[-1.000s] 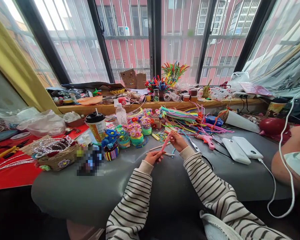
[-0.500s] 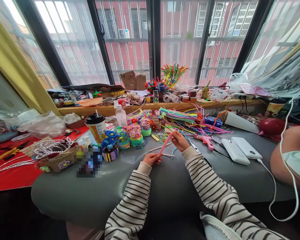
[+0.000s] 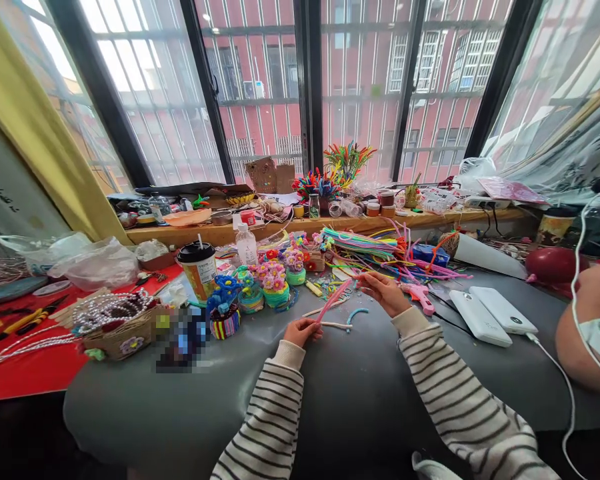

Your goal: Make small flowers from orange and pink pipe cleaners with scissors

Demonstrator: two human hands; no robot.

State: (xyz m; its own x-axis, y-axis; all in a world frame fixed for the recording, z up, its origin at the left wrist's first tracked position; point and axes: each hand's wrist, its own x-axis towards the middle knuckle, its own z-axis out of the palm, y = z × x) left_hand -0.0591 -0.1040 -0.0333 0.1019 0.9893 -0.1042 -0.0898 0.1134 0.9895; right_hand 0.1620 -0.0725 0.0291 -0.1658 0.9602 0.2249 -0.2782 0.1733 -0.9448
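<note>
My left hand [image 3: 303, 331] is closed around the lower ends of a few pink pipe cleaners [image 3: 331, 301], which slant up and to the right. To the right of their upper ends, my right hand [image 3: 384, 293] has its thumb and fingers pinched together. What lies between those fingertips is too small to make out. Beneath the pink stems, pale pipe cleaners [image 3: 337, 325] rest on the grey table cover [image 3: 340, 380]. A short blue pipe cleaner [image 3: 356, 314] curves on the cover between my hands.
Flower pots made of pipe cleaners [image 3: 273, 277] stand left of centre, beside a drink cup [image 3: 199, 267]. A pipe cleaner bundle [image 3: 365, 243] lies behind my hands. On the right are a pink glue gun [image 3: 421, 298], white power banks [image 3: 480, 317] and another person's bare limb [image 3: 587, 313].
My right hand has moved right and slightly down, away from the upper ends of the pink pipe cleaners. My left hand still grips their lower ends. The camera view has tilted up slightly.
</note>
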